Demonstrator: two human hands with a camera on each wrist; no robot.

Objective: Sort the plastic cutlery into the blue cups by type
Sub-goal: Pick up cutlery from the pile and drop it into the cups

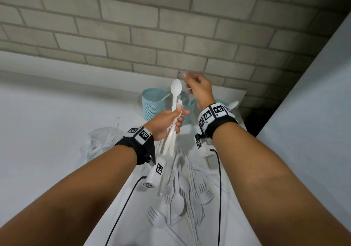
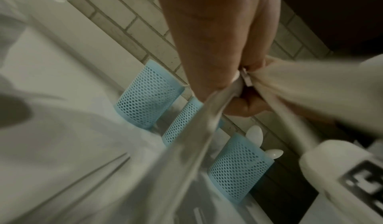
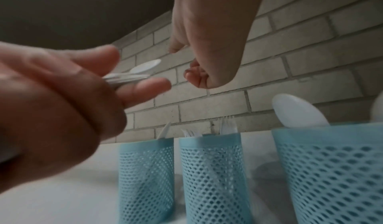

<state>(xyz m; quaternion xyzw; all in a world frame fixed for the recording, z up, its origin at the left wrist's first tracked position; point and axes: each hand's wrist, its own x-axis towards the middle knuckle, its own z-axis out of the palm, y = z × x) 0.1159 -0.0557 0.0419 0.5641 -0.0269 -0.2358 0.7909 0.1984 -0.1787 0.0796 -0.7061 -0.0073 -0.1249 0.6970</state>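
Note:
My left hand [image 1: 167, 121] grips a bundle of white plastic cutlery [image 1: 171, 137] upright, and a spoon [image 1: 176, 89] sticks up out of it. The bundle [image 3: 128, 77] also shows in the right wrist view, in front of the cups. My right hand [image 1: 199, 89] hovers above the middle blue cup [image 1: 189, 104], fingers loosely curled, nothing visible in them. The left blue cup [image 3: 146, 170] holds a knife. Forks stand in the middle cup [image 3: 211, 170], and spoons [image 3: 298, 111] in the right cup [image 3: 331, 162]. My right wrist mostly hides the right cup in the head view.
A pile of mixed white cutlery [image 1: 182, 194] lies on the white table [image 1: 57, 122] under my forearms. A crumpled clear plastic bag [image 1: 102, 139] sits left of it. The brick wall [image 1: 171, 27] rises just behind the cups. A white panel [image 1: 313, 113] closes the right side.

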